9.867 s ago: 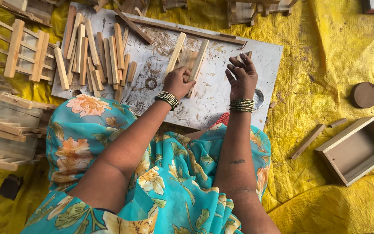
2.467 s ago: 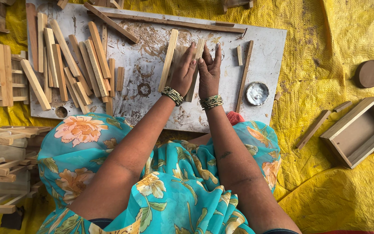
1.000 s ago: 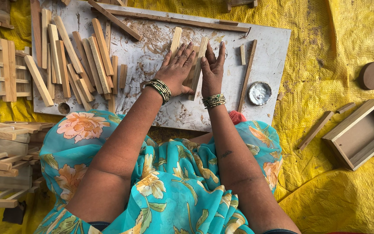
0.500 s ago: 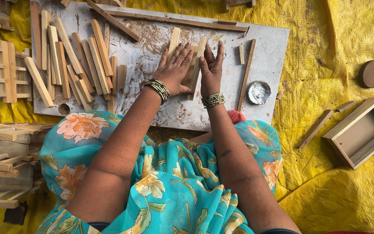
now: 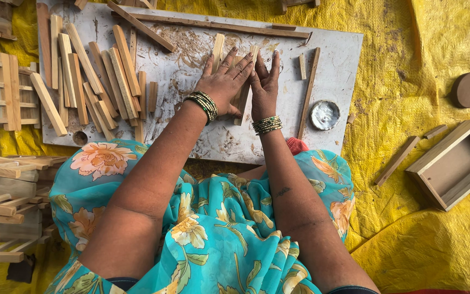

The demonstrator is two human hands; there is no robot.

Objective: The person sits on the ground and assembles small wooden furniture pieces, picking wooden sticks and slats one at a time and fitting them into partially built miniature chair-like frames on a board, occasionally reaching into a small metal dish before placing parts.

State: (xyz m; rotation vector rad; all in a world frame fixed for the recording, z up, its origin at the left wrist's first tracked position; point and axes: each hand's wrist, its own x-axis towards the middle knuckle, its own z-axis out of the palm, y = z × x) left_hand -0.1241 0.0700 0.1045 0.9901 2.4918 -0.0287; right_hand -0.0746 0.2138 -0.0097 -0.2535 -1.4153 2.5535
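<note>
The slats (image 5: 241, 95) lie side by side near the middle of the board (image 5: 202, 130), pointing to its far edge. My left hand (image 5: 225, 81) lies flat on them, fingers spread; my right hand (image 5: 265, 81) stands on edge against their right side, fingers straight, gripping nothing. A tin lid (image 5: 324, 114) sits near the right edge, loose sticks (image 5: 93, 76) heaped toward the left

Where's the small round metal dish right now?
In the head view the round metal dish sits on the grey work board, just off the right hand, beside a thin upright wooden stick.
</note>
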